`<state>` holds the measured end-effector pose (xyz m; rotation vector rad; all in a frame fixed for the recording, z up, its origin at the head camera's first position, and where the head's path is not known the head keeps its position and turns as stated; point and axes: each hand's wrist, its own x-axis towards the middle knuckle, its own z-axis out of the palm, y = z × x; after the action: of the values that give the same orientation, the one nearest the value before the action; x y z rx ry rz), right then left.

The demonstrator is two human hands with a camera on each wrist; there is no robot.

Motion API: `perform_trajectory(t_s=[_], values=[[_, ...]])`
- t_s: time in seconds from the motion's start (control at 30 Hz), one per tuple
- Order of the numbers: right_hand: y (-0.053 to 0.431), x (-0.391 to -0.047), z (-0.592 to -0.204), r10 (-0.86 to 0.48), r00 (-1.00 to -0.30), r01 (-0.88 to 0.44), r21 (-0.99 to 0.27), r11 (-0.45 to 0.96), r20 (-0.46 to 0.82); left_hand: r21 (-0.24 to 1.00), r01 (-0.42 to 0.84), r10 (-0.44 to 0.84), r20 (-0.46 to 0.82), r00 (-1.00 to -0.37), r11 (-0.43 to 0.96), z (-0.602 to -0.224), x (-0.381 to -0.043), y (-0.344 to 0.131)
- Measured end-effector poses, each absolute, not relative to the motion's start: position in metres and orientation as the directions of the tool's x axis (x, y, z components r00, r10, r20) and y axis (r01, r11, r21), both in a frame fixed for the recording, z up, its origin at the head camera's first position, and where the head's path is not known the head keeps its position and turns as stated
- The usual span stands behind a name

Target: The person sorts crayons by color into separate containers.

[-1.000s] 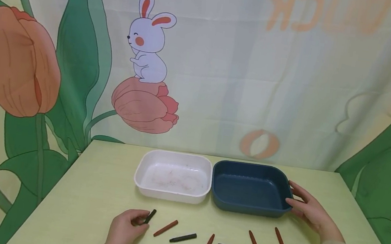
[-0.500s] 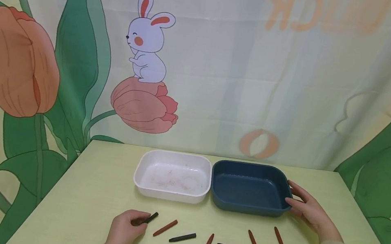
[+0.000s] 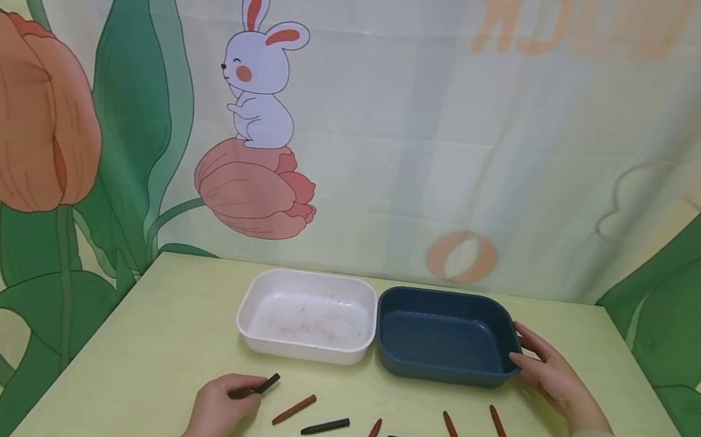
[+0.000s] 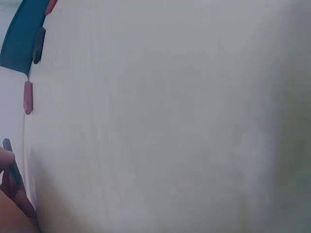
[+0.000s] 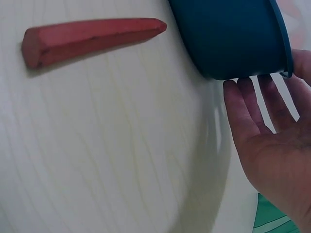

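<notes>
At the near left of the worktop (image 3: 124, 373), before the white tray (image 3: 306, 352), your left hand (image 3: 219, 409) pinches a black crayon (image 3: 269, 383), one end projecting, while your right hand (image 3: 560, 380), loosely open, touches the blue tray (image 3: 443, 374), probably to steady it.

Left tray (image 3: 306, 351) was white, smudged pink; right tray (image 3: 443, 373) was dark blue. Three crayons (image 3: 325, 426) were black, four brownish red; table (image 3: 144, 369) pale yellow-green; curtain (image 3: 400, 144) tulip-printed.
</notes>
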<state>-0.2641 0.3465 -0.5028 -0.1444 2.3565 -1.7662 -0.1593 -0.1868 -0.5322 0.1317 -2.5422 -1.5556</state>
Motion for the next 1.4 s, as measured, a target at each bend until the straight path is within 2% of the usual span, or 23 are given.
perform_trajectory(t_s=[0.63, 1.07, 1.4], values=[[0.347, -0.265, -0.504, -0.189, -0.976, 0.052, -0.959, 0.278, -0.108, 0.939, 0.014, -0.152, 0.071, -0.986, 0.344, -0.518, -0.166, -0.164], [0.346, -0.264, -0.504, -0.181, -0.976, 0.07, -0.956, 0.283, -0.125, 0.95, 0.077, -0.156, 0.13, -0.979, 0.302, -0.505, -0.175, -0.144], [0.346, -0.265, -0.505, -0.178, -0.976, 0.071, -0.958, 0.278, -0.124, 0.945, 0.174, -0.129, 0.216, -0.968, 0.277, -0.497, -0.187, -0.126]])
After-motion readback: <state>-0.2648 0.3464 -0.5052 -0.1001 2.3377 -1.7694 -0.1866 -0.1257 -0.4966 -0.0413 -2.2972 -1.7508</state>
